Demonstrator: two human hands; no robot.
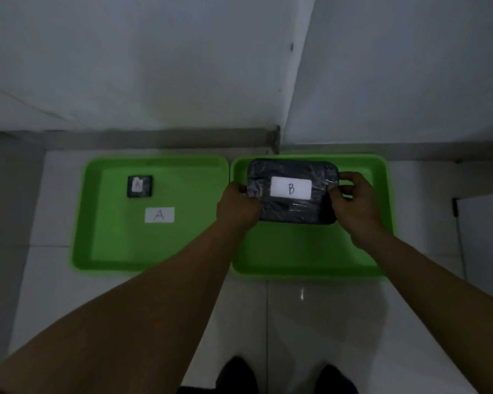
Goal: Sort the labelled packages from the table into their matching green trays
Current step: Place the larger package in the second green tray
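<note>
Two green trays lie side by side on the white tiled floor. The left tray [111,251] carries a white label "A" [159,215] and a small black package [139,186] marked A at its far left. Over the right tray [305,263] I hold a large black plastic-wrapped package [292,206] with a white "B" label. My left hand [236,206] grips its left edge and my right hand [353,200] grips its right edge. Whether the package touches the tray floor is unclear. Any label in the right tray is hidden beneath it.
White walls meet in a corner right behind the trays, with a grey strip along their base. My two dark shoes [236,376] stand at the bottom edge. A white panel with a dark cable [458,223] is at the right.
</note>
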